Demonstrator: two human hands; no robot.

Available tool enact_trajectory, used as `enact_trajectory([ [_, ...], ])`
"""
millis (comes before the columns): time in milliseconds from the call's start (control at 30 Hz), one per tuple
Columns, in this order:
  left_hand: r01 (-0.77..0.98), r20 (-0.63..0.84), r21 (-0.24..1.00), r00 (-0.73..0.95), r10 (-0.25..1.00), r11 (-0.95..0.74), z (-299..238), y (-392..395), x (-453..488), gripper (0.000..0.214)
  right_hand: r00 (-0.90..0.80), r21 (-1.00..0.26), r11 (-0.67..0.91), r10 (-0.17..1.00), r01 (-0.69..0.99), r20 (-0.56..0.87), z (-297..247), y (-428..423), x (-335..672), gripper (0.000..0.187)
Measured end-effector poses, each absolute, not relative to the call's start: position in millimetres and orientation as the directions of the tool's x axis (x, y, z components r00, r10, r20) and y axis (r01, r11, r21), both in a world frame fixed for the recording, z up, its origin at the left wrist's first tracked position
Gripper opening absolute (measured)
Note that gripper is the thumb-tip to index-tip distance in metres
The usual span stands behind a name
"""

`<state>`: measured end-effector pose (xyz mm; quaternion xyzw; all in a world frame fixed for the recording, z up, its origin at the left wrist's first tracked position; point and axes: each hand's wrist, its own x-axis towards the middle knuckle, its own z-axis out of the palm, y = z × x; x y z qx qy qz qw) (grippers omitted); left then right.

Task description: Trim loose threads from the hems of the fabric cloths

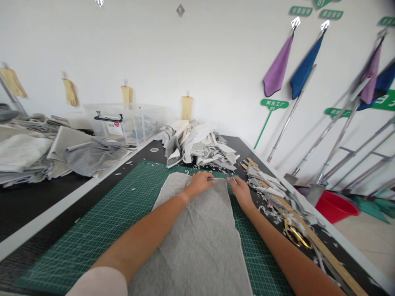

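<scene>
A long piece of grey cloth (197,230) lies over the green cutting mat (123,205), its near end running out of the bottom of the view. My left hand (201,182) is closed on the far edge of this cloth, and a bit of the edge is lifted at the fingertips. Just off the cloth's far right corner, my right hand (240,191) is closed round a small thin tool (233,179) with a blue part. Its tip points toward the corner; the rest is hidden in the fingers, so its kind cannot be made out.
Beyond the mat rises a heap of grey and white cloth scraps (200,142). More folded cloth (89,154) is piled at left, by a clear plastic box (123,123). At right lie gold-handled scissors (296,234), a long wooden strip (321,242) and scattered trimmings. A red bucket (338,205) stands beyond the table edge.
</scene>
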<state>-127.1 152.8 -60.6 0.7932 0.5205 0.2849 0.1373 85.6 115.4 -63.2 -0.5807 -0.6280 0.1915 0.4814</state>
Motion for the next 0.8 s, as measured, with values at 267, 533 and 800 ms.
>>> enact_trajectory([
  [267, 0.919, 0.388, 0.342, 0.050, 0.920, -0.194, -25, 146, -145, 0.027, 0.113, -0.659, 0.266, 0.873, 0.703, 0.474, -56, 104, 80, 0.042],
  [533, 0.859, 0.057, 0.285, 0.428, 0.902, -0.425, 7, 92, -168, 0.045, 0.017, -0.608, 0.290, 0.894, 0.739, 0.448, -48, 96, 70, 0.041],
  [800, 0.863, 0.016, 0.170, 0.480, 0.877, -0.476, -6, 39, -193, 0.055, 0.036, -0.613, 0.286, 0.888, 0.736, 0.458, -50, 97, 72, 0.041],
])
